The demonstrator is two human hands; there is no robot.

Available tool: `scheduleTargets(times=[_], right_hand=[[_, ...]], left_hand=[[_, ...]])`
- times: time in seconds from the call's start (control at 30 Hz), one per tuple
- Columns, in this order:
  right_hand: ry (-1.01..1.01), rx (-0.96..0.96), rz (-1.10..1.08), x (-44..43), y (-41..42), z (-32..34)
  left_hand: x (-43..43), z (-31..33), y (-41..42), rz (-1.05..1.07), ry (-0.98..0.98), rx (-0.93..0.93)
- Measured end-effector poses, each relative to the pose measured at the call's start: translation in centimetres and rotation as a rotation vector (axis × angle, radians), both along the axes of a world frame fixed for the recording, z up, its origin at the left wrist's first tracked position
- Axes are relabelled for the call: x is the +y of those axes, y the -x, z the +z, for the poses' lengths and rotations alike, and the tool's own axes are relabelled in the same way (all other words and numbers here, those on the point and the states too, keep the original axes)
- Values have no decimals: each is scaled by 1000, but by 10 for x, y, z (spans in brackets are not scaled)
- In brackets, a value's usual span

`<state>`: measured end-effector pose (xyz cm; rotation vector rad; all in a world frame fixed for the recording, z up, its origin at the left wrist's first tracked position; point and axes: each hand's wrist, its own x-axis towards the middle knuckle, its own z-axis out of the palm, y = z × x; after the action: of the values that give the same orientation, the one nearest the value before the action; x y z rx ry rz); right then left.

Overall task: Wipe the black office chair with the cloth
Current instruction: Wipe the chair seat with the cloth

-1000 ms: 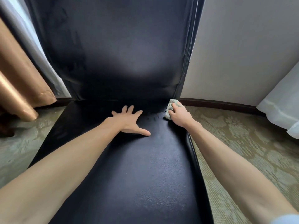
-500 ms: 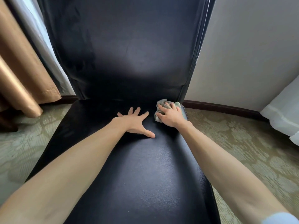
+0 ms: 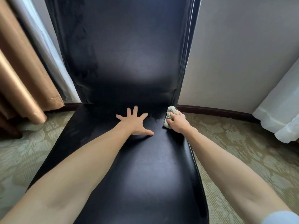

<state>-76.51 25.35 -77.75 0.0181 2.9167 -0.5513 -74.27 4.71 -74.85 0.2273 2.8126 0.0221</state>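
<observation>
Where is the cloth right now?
Head view: the cloth is bunched in the right hand at the rear right corner of the chair seat, just below the backrest.

One chair (image 3: pixel 126 62), one cloth (image 3: pixel 170 110), two hands: left hand (image 3: pixel 135 122), right hand (image 3: pixel 178 122); one brown curtain (image 3: pixel 19 75); two white curtains (image 3: pixel 48 46) (image 3: pixel 278 113).

Chair (image 3: pixel 129 62) black leather-like, smooth, soft sheen; cloth (image 3: pixel 168 118) pale, crumpled; carpet (image 3: pixel 234 143) matt, patterned.

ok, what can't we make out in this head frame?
- Black padded office chair: backrest top cut off by frame's upper edge; base hidden under seat, head view.
- Crumpled pale grey cloth: mostly covered by right hand gripping it, head view.
- Seat under flat left hand: hidden by it.
</observation>
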Motion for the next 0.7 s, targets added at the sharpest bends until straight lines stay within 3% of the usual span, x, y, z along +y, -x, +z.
scheduleTargets(times=[0.2, 0.37, 0.7], right_hand=[[-14, -46, 45, -7, -57, 4], [-57, -24, 46, -9, -82, 0], [-52, 59, 38, -5, -99, -11]], left_hand=[[9, -18, -60, 26, -58, 92], [7, -21, -92, 65, -64, 65], [-10, -26, -83, -38, -49, -17]])
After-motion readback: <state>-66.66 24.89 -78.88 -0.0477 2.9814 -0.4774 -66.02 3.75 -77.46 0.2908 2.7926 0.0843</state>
